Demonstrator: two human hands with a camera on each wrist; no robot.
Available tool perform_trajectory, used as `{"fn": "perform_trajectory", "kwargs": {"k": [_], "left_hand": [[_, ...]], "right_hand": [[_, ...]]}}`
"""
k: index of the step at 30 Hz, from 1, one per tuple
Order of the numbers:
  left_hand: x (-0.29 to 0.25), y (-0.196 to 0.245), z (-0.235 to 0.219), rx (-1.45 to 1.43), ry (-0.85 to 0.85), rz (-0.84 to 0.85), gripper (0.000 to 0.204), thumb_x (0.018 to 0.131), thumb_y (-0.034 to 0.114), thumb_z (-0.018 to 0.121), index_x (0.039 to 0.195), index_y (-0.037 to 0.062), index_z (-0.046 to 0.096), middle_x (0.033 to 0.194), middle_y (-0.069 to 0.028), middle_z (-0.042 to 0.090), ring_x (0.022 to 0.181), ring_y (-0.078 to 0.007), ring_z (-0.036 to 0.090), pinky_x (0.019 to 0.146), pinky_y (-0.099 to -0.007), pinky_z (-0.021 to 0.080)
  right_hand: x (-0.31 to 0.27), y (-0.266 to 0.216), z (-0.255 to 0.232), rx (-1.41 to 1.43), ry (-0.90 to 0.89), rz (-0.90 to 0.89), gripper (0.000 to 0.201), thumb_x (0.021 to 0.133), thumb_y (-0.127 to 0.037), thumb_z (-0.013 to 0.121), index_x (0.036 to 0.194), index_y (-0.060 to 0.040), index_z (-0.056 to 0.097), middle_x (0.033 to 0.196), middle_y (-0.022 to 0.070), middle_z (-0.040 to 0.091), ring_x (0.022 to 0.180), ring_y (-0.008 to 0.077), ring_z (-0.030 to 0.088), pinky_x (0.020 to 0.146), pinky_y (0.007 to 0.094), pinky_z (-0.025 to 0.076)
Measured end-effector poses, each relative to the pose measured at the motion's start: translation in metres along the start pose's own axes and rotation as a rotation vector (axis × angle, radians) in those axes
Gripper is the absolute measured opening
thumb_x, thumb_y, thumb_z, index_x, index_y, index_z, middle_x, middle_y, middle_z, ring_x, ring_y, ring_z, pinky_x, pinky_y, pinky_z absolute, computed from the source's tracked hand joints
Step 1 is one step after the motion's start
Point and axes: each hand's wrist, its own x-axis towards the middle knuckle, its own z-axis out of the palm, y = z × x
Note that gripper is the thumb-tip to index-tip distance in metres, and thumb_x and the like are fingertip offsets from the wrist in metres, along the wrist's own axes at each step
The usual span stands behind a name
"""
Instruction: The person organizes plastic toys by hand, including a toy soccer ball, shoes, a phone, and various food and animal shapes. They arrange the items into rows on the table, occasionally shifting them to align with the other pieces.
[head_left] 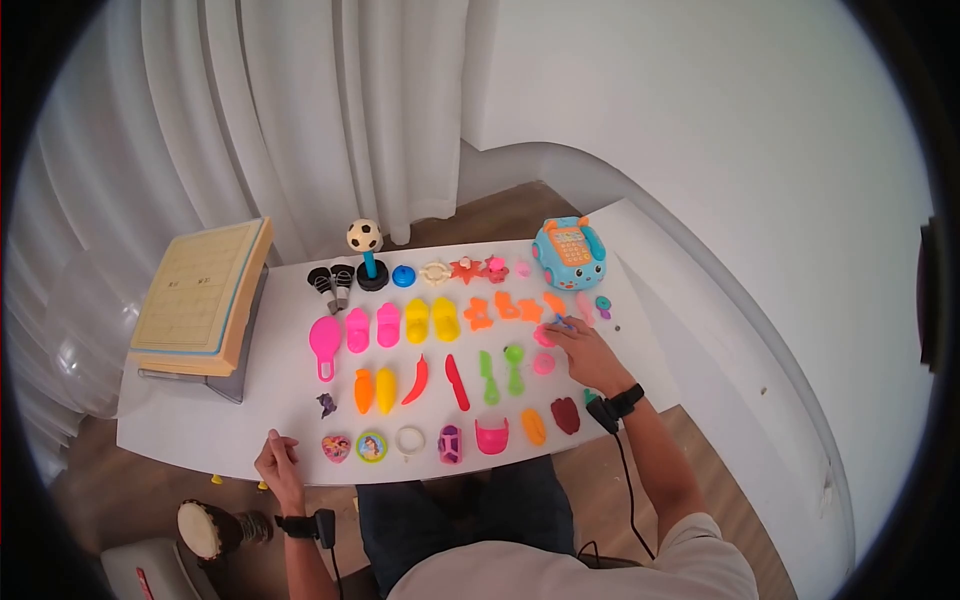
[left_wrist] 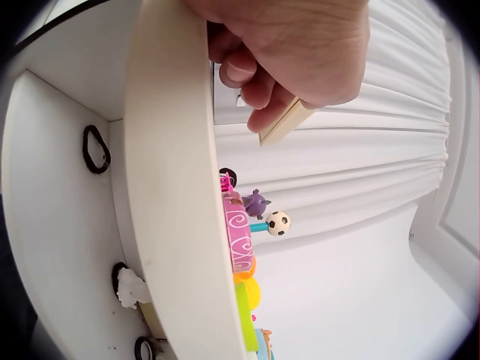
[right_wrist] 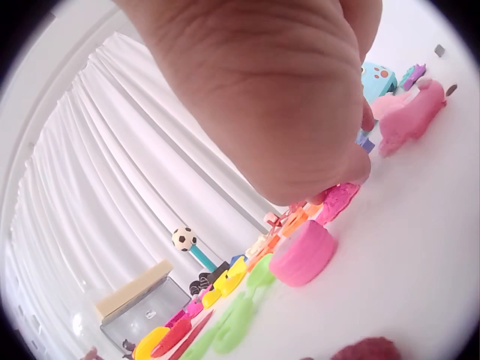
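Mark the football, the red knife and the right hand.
Football (head_left: 364,235): head view, middle of its visible side.
Red knife (head_left: 456,382): head view, midway along its length.
Right hand (head_left: 590,360): head view, on its back.

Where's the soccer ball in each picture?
Head: the soccer ball is a bit above and left of the middle, on top of a blue stick.
Left wrist: the ball is a bit below and right of the middle, at the stick's right end.
Right wrist: the ball is below and left of the middle, at the stick's upper-left end.
Shared landmark: the white curtain.
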Motion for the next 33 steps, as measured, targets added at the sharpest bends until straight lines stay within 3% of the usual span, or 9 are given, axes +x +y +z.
{"fn": "perform_trajectory", "kwargs": {"k": [4, 8, 10, 13, 14, 21, 27, 33], "left_hand": [[-0.001, 0.001, -0.001, 0.007, -0.012, -0.015, 0.059, 0.116, 0.038, 0.054, 0.073, -0.0003, 0.067, 0.061, 0.0015, 0.047, 0.06, -0.0076, 0.041, 0.057, -0.0295, 0.031], [0.0, 0.004, 0.001, 0.044, -0.005, -0.01, 0.062, 0.116, 0.041, 0.052, 0.073, -0.0013, 0.067, 0.06, 0.0015, 0.045, 0.06, -0.0082, 0.041, 0.057, -0.0303, 0.031], [-0.001, 0.0, 0.001, 0.042, 0.01, -0.01, 0.064, 0.116, 0.043, 0.05, 0.074, -0.0019, 0.068, 0.059, 0.0018, 0.044, 0.059, -0.0083, 0.04, 0.057, -0.0307, 0.03], [0.0, -0.004, 0.001, 0.024, 0.008, -0.005, 0.064, 0.116, 0.045, 0.05, 0.074, 0.0, 0.067, 0.058, 0.0034, 0.042, 0.058, -0.0072, 0.037, 0.057, -0.0294, 0.026], [0.0, -0.004, 0.001, 0.023, 0.006, -0.002, 0.064, 0.116, 0.045, 0.05, 0.074, 0.0, 0.067, 0.058, 0.0034, 0.042, 0.058, -0.0072, 0.037, 0.057, -0.0294, 0.026], [0.0, -0.002, 0.002, 0.029, 0.02, -0.008, 0.064, 0.116, 0.045, 0.051, 0.074, 0.0003, 0.068, 0.059, 0.0036, 0.042, 0.059, -0.0069, 0.037, 0.057, -0.0294, 0.027], [0.0, -0.001, 0.001, 0.04, 0.014, -0.004, 0.064, 0.116, 0.044, 0.051, 0.074, 0.0, 0.068, 0.059, 0.0032, 0.043, 0.059, -0.0074, 0.038, 0.057, -0.0294, 0.029], [0.0, 0.001, 0.001, 0.055, 0.022, 0.0, 0.064, 0.116, 0.044, 0.05, 0.074, -0.0003, 0.068, 0.059, 0.0029, 0.043, 0.059, -0.0076, 0.038, 0.057, -0.0297, 0.029]], "right_hand": [[-0.018, 0.002, -0.014, 0.054, -0.058, 0.081, 0.057, 0.087, 0.015, 0.057, 0.137, -0.0114, 0.07, 0.143, 0.0059, 0.07, 0.143, 0.0377, 0.054, 0.115, 0.048, 0.048], [-0.04, 0.012, -0.024, 0.11, -0.04, 0.077, 0.052, 0.088, 0.016, 0.056, 0.131, -0.0084, 0.072, 0.139, 0.0079, 0.072, 0.138, 0.0387, 0.058, 0.114, 0.0484, 0.05], [-0.043, 0.015, -0.035, 0.222, 0.125, 0.128, 0.043, 0.088, 0.016, 0.058, 0.122, -0.0054, 0.074, 0.13, 0.0114, 0.075, 0.129, 0.0387, 0.063, 0.109, 0.0477, 0.053], [-0.047, 0.028, -0.046, 0.153, 0.248, 0.245, 0.036, 0.088, 0.015, 0.062, 0.116, -0.0037, 0.075, 0.119, 0.0135, 0.077, 0.12, 0.0377, 0.066, 0.103, 0.046, 0.056], [-0.048, 0.033, -0.046, 0.097, 0.248, 0.24, 0.032, 0.087, 0.013, 0.067, 0.113, -0.0035, 0.075, 0.114, 0.0131, 0.076, 0.114, 0.0364, 0.067, 0.098, 0.0445, 0.057], [-0.038, 0.013, -0.036, 0.096, 0.22, 0.177, 0.024, 0.085, 0.007, 0.071, 0.107, -0.0027, 0.075, 0.109, 0.0141, 0.075, 0.112, 0.0386, 0.065, 0.096, 0.0463, 0.056], [-0.033, 0.026, -0.024, 0.085, 0.321, 0.288, 0.021, 0.086, 0.007, 0.07, 0.104, -0.003, 0.076, 0.109, 0.0135, 0.075, 0.11, 0.038, 0.065, 0.094, 0.0471, 0.057], [-0.04, 0.015, -0.024, 0.077, 0.225, 0.237, 0.016, 0.088, 0.001, 0.072, 0.102, -0.004, 0.076, 0.105, 0.0121, 0.074, 0.105, 0.0366, 0.065, 0.09, 0.0465, 0.057]]}}
